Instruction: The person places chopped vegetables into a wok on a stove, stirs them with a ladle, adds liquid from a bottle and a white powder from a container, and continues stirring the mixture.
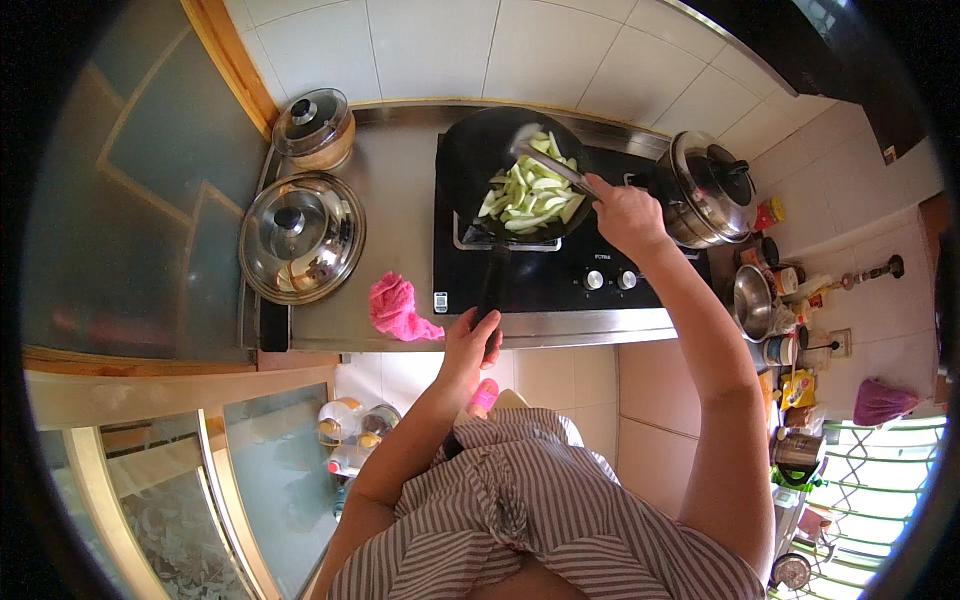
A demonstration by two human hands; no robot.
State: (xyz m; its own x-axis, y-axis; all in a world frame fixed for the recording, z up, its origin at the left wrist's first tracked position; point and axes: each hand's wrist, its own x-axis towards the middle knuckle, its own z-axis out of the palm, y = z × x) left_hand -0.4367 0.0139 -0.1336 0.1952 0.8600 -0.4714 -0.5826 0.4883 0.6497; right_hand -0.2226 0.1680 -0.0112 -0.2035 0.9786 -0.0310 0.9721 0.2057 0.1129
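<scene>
A black wok (pixel 472 165) sits over the left burner of a black glass gas hob (pixel 525 289). Its long dark handle (pixel 492 281) points towards me, and my left hand (pixel 471 345) is wrapped around the end of it. Pale green vegetable slices (pixel 536 187) lie heaped in the right half of the wok. My right hand (pixel 626 214) grips a metal spatula (pixel 559 166) by its handle. The spatula's blade, slightly blurred, is at the upper left edge of the slices.
Left on the steel counter (pixel 397 187) are a glass-lidded pot (pixel 315 131), a large domed lid (pixel 302 238) and a crumpled pink cloth (pixel 397 309). A lidded steel pot (pixel 705 191) stands right of the wok. Beyond it are a metal bowl (pixel 752 301) and several jars. Plastic bottles (pixel 349 435) stand on the floor.
</scene>
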